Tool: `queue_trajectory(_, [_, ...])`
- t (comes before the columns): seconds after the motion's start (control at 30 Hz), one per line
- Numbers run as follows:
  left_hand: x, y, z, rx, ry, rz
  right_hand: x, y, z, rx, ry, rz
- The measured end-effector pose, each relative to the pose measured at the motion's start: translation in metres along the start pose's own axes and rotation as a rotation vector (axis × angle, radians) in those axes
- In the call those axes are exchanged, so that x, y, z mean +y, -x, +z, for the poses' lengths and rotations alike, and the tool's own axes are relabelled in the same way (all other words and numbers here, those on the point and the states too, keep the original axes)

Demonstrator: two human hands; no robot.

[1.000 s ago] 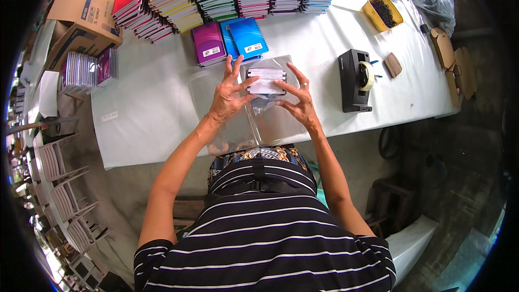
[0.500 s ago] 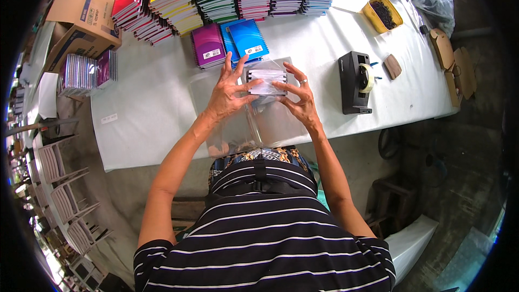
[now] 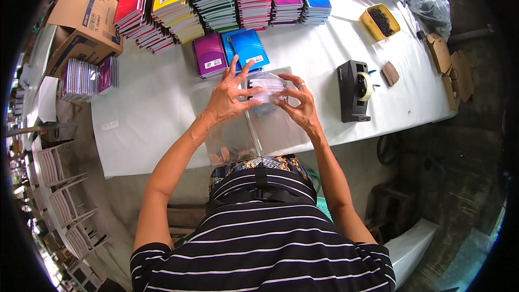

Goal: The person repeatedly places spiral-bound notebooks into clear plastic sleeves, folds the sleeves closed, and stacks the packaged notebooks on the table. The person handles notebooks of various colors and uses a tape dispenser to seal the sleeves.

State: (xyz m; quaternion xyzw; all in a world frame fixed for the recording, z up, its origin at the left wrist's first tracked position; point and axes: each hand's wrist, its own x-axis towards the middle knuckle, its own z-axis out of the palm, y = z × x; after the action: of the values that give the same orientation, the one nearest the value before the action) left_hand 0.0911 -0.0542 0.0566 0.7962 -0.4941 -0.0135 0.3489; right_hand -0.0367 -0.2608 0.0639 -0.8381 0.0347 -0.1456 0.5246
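At twelve o'clock from me, my left hand (image 3: 227, 99) and right hand (image 3: 303, 109) pinch opposite ends of a white, black-edged, rectangular paper bundle (image 3: 267, 91) over clear plastic sheeting (image 3: 277, 130); I'm probably squaring it; the next move calls for even pressure from nine and three o'clock.

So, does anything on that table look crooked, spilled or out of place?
I see no spill or damage. The upper blue notebook, just beyond the left hand, sits offset over the lower blue notebook instead of squarely. A small white label also lies alone on the table's left side.
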Motion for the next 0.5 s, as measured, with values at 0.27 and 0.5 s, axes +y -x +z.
queue_trajectory(0.27, [-0.007, 0.016, 0.009, 0.033, 0.149, 0.006, -0.015, 0.005, -0.025, 0.066, -0.159, -0.022])
queue_trajectory(0.5, [-0.007, 0.020, 0.024, 0.100, 0.313, -0.027, 0.023, 0.027, -0.006, -0.023, -0.028, -0.018])
